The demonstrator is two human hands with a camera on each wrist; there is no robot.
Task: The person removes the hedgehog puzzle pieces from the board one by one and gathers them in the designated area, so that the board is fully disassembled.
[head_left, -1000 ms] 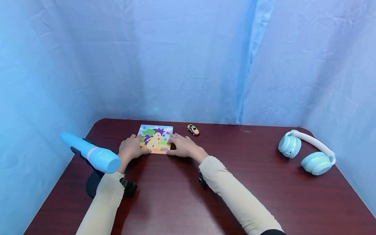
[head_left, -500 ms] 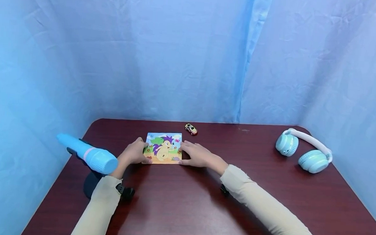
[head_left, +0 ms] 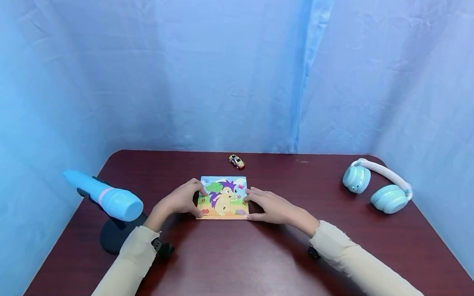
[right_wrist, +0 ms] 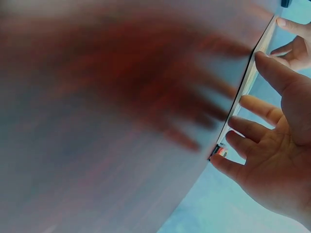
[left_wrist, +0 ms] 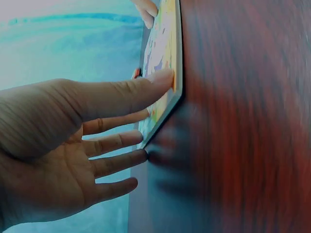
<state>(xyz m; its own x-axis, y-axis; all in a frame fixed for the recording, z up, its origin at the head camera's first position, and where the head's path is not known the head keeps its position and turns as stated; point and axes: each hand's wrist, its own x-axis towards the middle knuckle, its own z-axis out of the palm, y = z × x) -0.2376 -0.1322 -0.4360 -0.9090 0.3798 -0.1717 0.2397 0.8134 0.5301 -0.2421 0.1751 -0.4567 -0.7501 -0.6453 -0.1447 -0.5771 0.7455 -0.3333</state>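
A square picture puzzle (head_left: 223, 198) with a purple-haired hedgehog on it lies flat on the dark red table, between both hands. My left hand (head_left: 181, 199) touches its left side. In the left wrist view the thumb of the left hand (left_wrist: 53, 150) rests on the near corner of the puzzle (left_wrist: 167, 43), its other fingers stretched out along the side. Against the right side rests my right hand (head_left: 272, 207). The right wrist view has the fingers of the right hand (right_wrist: 277, 150) spread and fairly straight, fingertips at the puzzle's edge (right_wrist: 249, 80).
Behind the puzzle sits a small toy car (head_left: 236, 161). Light blue headphones (head_left: 390, 198) lie at the far right of the table (head_left: 234, 273). On the left a blue microphone (head_left: 105, 196) leans in a black stand (head_left: 113, 237), close to my left forearm. Blue curtains surround the table.
The puzzle has slid toward me and to the right, with both hands moving along at its sides. Toy car, headphones and microphone keep their places on the table; the view shifts slightly.
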